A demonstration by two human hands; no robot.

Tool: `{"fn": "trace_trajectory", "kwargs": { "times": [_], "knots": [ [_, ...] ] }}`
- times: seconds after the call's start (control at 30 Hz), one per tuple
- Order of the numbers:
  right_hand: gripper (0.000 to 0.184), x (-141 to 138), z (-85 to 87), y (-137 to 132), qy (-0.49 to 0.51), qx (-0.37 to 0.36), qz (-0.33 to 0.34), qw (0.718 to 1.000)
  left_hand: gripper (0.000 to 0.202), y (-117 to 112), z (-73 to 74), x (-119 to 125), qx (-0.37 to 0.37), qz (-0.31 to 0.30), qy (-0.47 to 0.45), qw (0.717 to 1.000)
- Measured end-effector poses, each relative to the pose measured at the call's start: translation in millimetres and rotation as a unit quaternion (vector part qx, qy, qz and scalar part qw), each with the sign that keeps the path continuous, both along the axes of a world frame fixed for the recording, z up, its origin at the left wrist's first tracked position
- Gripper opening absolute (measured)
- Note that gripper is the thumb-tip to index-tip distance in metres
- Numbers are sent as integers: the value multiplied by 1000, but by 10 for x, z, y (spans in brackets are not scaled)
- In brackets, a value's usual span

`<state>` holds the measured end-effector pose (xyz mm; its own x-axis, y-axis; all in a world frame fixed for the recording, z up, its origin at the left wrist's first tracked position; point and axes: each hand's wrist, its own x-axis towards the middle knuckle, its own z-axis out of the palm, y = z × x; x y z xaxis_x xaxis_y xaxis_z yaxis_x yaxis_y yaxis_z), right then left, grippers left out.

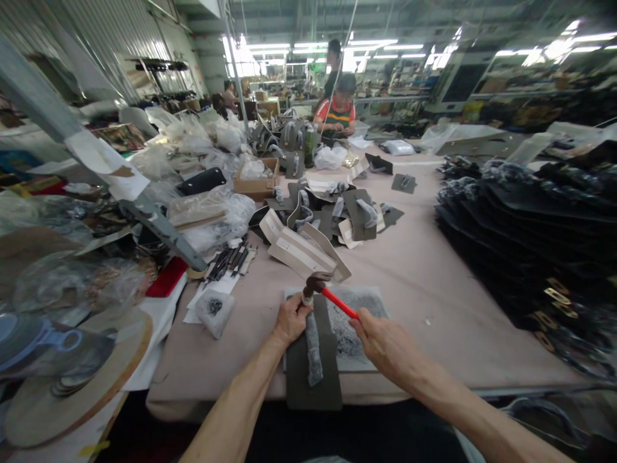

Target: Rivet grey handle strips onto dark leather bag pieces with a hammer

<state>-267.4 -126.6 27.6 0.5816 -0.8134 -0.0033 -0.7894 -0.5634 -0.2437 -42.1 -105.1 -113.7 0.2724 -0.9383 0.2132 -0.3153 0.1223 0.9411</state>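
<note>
My right hand [383, 344] is wrapped round the red handle of a claw hammer [340, 302]. The hammer's dark head meets or hovers just over the pale top of a short punch; I cannot tell if they touch. Pinched in my left hand [290, 320], this punch [307, 299] stands upright near the far end of a dark olive panel [301, 379]; its lower part is hidden by the fingers. Along the panel runs a handle wrapped in clear film [313, 354]. Beneath the panel lies a worn, speckled white slab [359, 347].
Panels with wrapped handles [361, 215] lie heaped ahead. A small bag of dark bits [215, 312] and several metal tools [230, 262] are at left. Black pieces [520, 238] are stacked at right. A slanted metal post [159, 231] reaches in from the left. A person [336, 116] sits across the table.
</note>
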Motion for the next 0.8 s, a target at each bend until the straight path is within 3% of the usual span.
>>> {"fn": "trace_trajectory", "kwargs": {
  "times": [0.07, 0.13, 0.23, 0.33, 0.4, 0.53, 0.67, 0.73, 0.8],
  "knots": [
    [30, 17, 155, -18, -10, -31, 7, 999, 14, -6, -16, 7, 3, -1, 3, 1000],
    [34, 58, 279, 0, -113, -89, -26, 989, 17, -11, -31, 14, 7, -2, 6, 1000],
    [37, 101, 242, 72, -224, -143, -76, 961, 17, -13, -35, 19, 14, -3, 9, 1000],
    [34, 53, 22, 98, -99, -68, -2, 993, 15, -5, -23, 10, 19, -5, 12, 1000],
    [30, -25, -98, 56, 7, -3, 14, 1000, 15, 0, -18, 4, 18, -9, 15, 1000],
    [29, -276, -312, -84, 40, 41, -59, 997, 17, 13, 1, 3, 10, -12, 13, 1000],
    [38, -559, -784, -199, 7, 92, -109, 990, 15, 35, 49, -5, 27, -16, 12, 999],
    [37, -574, -1018, -260, -10, 42, -118, 992, 16, 28, 31, -1, 33, -14, 13, 999],
    [32, -440, -1128, -291, -30, -69, -53, 996, 18, -9, -42, 20, 33, -10, 9, 999]
  ]
}}
